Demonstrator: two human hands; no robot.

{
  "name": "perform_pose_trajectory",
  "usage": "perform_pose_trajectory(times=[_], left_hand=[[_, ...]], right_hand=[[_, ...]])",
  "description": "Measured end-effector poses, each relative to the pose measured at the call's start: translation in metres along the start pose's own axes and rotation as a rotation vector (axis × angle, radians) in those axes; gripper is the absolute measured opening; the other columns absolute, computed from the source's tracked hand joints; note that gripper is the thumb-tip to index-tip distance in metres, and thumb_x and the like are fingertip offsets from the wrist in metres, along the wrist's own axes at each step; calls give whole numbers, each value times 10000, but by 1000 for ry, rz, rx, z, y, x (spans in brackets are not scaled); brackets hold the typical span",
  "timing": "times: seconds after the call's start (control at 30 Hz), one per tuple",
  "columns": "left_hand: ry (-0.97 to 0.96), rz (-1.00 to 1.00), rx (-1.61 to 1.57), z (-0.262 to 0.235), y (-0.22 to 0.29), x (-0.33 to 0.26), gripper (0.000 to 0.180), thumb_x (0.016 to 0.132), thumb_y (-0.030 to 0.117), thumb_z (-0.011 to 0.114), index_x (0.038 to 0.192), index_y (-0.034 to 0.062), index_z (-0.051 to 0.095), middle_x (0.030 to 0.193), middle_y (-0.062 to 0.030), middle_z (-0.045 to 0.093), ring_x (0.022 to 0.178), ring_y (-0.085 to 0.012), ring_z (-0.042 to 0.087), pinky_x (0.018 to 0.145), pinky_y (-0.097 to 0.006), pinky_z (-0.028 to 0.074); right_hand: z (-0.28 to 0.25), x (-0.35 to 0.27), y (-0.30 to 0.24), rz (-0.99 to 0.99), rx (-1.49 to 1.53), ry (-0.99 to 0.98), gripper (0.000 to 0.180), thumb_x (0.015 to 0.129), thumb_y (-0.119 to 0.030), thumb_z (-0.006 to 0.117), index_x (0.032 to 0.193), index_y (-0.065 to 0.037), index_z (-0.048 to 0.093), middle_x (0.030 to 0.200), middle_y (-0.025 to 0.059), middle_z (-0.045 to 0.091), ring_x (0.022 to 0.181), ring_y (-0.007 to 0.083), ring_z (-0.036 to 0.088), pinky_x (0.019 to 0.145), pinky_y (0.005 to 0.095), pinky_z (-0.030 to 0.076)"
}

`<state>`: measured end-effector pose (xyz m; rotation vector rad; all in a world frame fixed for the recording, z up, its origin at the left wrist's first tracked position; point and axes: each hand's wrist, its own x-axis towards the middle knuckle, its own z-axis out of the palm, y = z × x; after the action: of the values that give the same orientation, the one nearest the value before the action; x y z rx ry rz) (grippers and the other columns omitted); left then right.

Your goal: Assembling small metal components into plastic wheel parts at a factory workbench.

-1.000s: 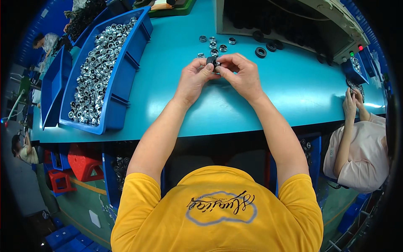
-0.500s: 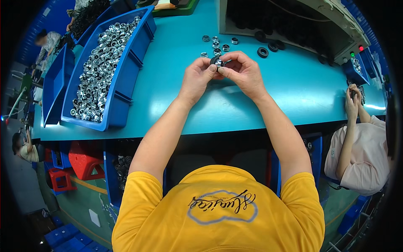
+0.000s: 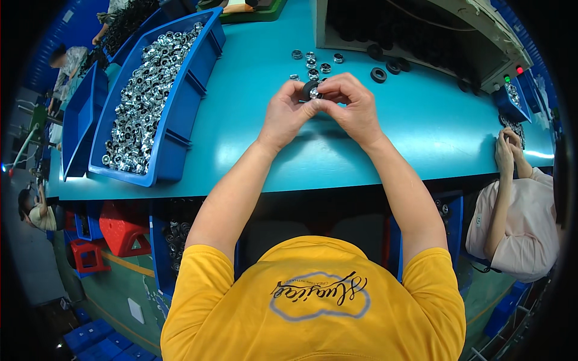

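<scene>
A small black ring with a shiny silver metal piece set against it is pinched between the fingertips of the left hand and the right hand. The two parts are touching, raised just above the teal bench, toward its far edge and roughly midway along it. The ring is round, dark and matte, tilted on edge so only part of its rim shows. The silver piece is tiny and bright, sitting at the ring's lower right side. Fingers hide most of both, so whether they are fully fitted together cannot be told.
</scene>
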<state>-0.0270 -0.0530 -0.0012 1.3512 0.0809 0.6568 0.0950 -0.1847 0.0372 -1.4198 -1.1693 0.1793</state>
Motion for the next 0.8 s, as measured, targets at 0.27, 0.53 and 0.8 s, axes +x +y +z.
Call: perform_pose_trajectory(times=[0.27, 0.53, 0.8], left_hand=[[-25, -110, -94, -9, -1, 4, 269, 1025, 124, 718, 1231, -12, 611, 1139, -93, 704, 1075, -178, 684, 964, -337, 588], [39, -22, 18, 5, -4, -1, 199, 1039, 37, 659, 1229, -8, 616, 1107, -93, 708, 982, -168, 706, 883, -326, 621], [130, 51, 349, 7, -5, -7, 190, 1036, 8, 646, 1224, -6, 631, 1054, -82, 727, 875, -135, 699, 817, -298, 617]], right_hand=[[0, 2, 9, 318, 393, -14, 368, 871, -27, 824, 1213, 16, 694, 1027, 42, 689, 865, 102, 719, 794, 246, 605], [-1, 1, 6, 399, 359, -53, 351, 888, -14, 763, 1225, 7, 667, 1049, 86, 730, 900, 116, 715, 793, 246, 588], [4, 1, 3, 441, 229, -12, 265, 871, -70, 788, 1087, 18, 664, 998, 103, 745, 828, 139, 729, 728, 271, 598]])
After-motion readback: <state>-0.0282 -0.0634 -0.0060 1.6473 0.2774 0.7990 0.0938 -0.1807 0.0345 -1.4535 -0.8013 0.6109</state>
